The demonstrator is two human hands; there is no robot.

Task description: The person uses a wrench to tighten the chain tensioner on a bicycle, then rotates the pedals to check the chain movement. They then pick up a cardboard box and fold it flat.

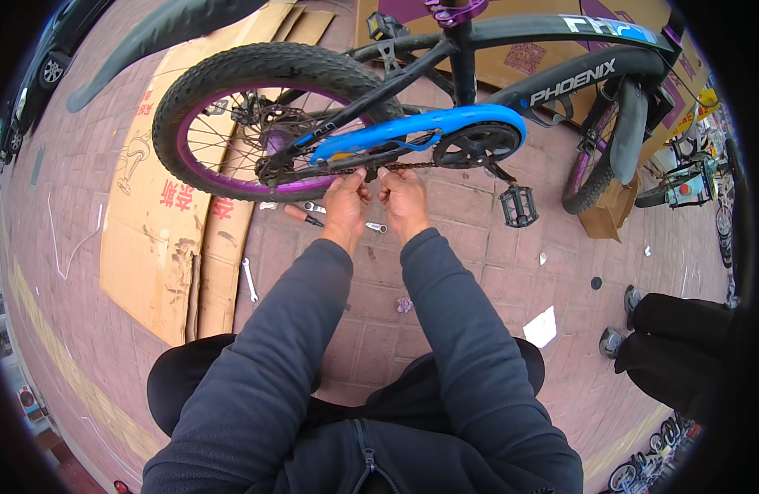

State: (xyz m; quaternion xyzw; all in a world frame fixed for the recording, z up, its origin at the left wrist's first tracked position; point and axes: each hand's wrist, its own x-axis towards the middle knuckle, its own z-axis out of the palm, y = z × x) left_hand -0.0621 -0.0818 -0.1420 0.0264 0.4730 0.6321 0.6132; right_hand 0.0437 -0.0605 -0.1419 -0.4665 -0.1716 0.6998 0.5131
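In front of me stands a black bicycle with purple rims and a blue chain guard. My left hand and my right hand are side by side under the guard, thumbs and fingers pinched at the lower run of the bicycle chain. A small gap separates the two pinches. The fat rear tyre is to the left of my hands. The crank and black pedal hang to their right. Just what lies between my fingertips is partly hidden.
Flattened cardboard covers ground at the left. On the brick paving lie a screwdriver, a combination wrench and another wrench. A white paper is at the right, near a person's legs. A small cardboard box stands by the front wheel.
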